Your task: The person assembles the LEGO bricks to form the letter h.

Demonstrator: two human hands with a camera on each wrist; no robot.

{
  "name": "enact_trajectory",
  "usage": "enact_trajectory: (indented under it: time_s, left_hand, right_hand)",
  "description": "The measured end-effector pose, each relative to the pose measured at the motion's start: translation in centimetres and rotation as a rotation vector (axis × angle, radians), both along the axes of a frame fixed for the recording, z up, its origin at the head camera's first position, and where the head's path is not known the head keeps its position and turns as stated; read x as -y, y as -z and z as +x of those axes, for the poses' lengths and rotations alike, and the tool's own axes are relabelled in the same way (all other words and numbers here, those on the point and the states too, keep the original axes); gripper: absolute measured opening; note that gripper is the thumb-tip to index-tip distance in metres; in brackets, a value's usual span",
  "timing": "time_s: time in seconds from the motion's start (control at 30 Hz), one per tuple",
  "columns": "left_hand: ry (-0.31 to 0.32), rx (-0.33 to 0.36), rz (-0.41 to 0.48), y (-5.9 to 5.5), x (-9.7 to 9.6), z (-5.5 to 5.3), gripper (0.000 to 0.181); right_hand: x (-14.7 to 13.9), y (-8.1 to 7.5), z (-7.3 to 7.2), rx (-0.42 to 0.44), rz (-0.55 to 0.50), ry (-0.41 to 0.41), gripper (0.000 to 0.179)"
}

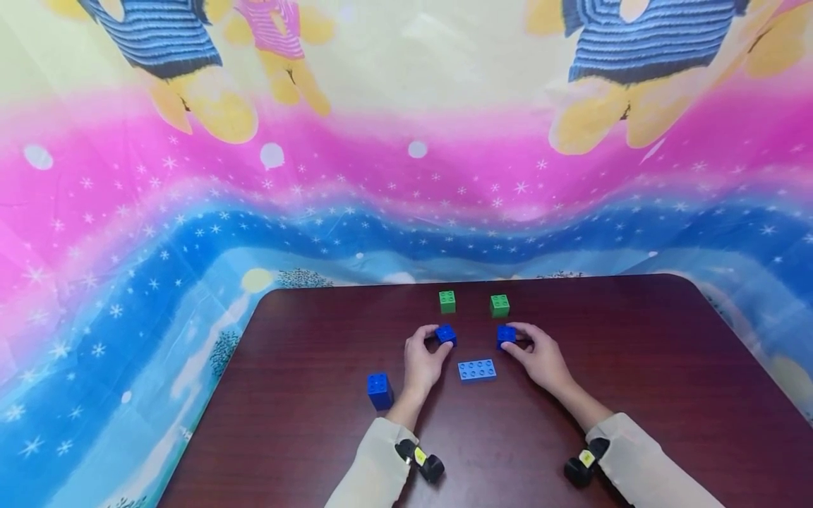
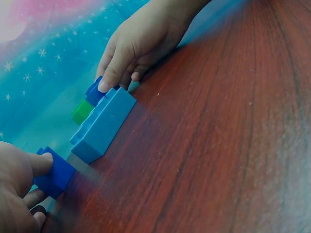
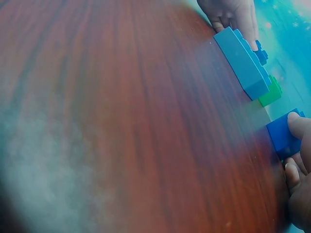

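Note:
In the head view my left hand [image 1: 423, 360] pinches a dark blue toy brick [image 1: 446, 335] between thumb and fingers. Opposite it, my right hand [image 1: 542, 360] grips a second dark blue brick [image 1: 506, 336] the same way. Between the hands and nearer me lies a light blue two-by-four brick [image 1: 477, 370], studs up, touched by neither hand. The left wrist view shows the left thumb pressed on the near face of its brick [image 2: 54, 173]. In the right wrist view the right thumb lies on its own brick [image 3: 285, 134], low at the table.
Two green bricks, a left one [image 1: 447, 302] and a right one [image 1: 500, 305], stand near the table's far edge, behind the hands. A taller dark blue block [image 1: 380, 391] stands beside the left wrist. A patterned cloth [image 1: 406, 176] hangs behind the brown table [image 1: 305, 437].

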State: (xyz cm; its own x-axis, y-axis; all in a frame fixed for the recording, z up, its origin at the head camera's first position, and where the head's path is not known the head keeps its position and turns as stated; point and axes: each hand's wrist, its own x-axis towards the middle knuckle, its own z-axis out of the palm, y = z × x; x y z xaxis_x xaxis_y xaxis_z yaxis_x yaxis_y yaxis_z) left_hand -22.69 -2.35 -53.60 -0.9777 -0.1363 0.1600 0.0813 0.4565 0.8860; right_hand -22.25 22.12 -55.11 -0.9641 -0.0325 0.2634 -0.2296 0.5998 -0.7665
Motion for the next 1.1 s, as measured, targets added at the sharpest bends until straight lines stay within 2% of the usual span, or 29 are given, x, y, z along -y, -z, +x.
enact_trajectory:
  time_s: [0.63, 0.93, 1.1]
  left_hand:
    - [0.038, -0.111, -0.083, 0.3, 0.8, 0.9, 0.035]
    - [0.108, -0.116, -0.173, 0.0, 1.2, 2.2, 0.036]
    - [0.147, -0.092, -0.201, -0.7, 1.6, 2.8, 0.035]
  right_hand:
    - [0.2, 0.1, 0.0, -0.003, -0.008, 0.000, 0.043]
    - [0.0, 0.1, 0.0, -0.001, -0.006, 0.012, 0.043]
    - [0.0, 0.0, 0.1, 0.012, -0.014, 0.013, 0.043]
